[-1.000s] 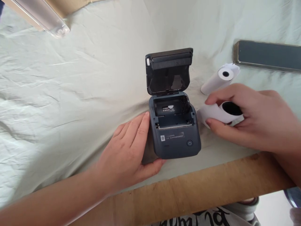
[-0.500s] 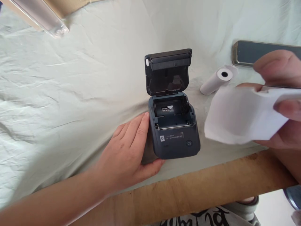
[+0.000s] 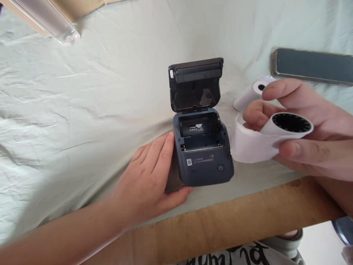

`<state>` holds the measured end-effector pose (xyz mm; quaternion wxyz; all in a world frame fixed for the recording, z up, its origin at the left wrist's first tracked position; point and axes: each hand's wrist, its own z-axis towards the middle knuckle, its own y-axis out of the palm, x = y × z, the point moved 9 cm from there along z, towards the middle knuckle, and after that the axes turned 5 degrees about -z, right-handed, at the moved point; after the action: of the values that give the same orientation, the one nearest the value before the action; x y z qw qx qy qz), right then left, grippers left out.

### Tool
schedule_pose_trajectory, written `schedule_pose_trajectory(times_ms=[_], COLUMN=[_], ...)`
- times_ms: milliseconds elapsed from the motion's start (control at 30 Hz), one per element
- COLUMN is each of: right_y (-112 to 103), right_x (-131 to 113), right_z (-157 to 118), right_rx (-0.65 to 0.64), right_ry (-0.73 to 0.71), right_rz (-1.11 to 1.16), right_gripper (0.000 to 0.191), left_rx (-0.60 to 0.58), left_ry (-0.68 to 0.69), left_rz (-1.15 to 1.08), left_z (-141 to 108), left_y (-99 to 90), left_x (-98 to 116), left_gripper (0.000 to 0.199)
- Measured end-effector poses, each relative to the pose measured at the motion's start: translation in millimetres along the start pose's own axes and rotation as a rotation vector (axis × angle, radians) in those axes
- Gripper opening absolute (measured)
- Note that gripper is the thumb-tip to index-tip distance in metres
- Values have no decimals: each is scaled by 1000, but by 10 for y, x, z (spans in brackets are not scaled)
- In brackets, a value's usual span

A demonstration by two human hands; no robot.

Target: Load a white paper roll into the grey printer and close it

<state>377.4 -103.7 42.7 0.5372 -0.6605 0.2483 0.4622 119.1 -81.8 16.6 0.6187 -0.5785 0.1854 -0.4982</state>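
A dark blue portable thermal printer stands on the cloth with its lid raised. Its paper bay shows a small printed sticker inside and no roll. My left hand holds the printer at its left front corner, fingers along the side and thumb at the front edge. Just right of the printer, my right hand grips a white paper roll in the air between thumb and fingers. The roll's dark, ridged core end faces me, and a loose paper end curls out leftward.
Another white paper roll lies behind my right hand, partly covered by it. A phone rests at the back right. A clear plastic piece and cardboard are at the top left. A wooden edge runs along the front.
My right hand has moved left with the paper roll, towards the printer, and turned it so its core end shows. My left hand and the printer stay practically still.
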Motion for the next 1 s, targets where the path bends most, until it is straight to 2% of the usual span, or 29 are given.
schedule_pose_trajectory(times_ms=[100, 200, 233, 333, 433, 500, 633, 733, 900, 1000], right_y=[31, 33, 29, 44, 72, 32, -62, -100, -10, 22], right_x=[18, 152, 167, 87, 3, 16, 134, 82, -45, -65], right_z=[7, 17, 31, 108, 149, 144, 109, 106, 94, 61], right_rx=[7, 57, 84, 101, 45, 54, 71, 86, 56, 40], right_ry=[15, 170, 183, 75, -31, -36, 43, -31, -113, -94], right_rz=[53, 168, 216, 321, 288, 253, 178, 117, 124, 168], right_gripper=[46, 53, 49, 32, 42, 43, 46, 50, 46, 47], left_rx=[12, 14, 17, -6, -48, -55, -66, -63, 15, -19], left_ry=[-11, -17, -18, 1, 18, 18, 21, 23, -13, -6], left_rz=[-8, -12, -8, 2, -11, -17, -10, 1, -13, -27], left_z=[-19, -28, -27, -13, 4, 12, 13, 5, -16, -14], left_y=[17, 24, 14, -9, -18, -26, -14, 10, 4, 18], left_x=[-8, -13, -15, -11, -22, -36, -37, -17, -22, -22], left_gripper=[93, 92, 92, 93, 99, 101, 100, 98, 96, 98])
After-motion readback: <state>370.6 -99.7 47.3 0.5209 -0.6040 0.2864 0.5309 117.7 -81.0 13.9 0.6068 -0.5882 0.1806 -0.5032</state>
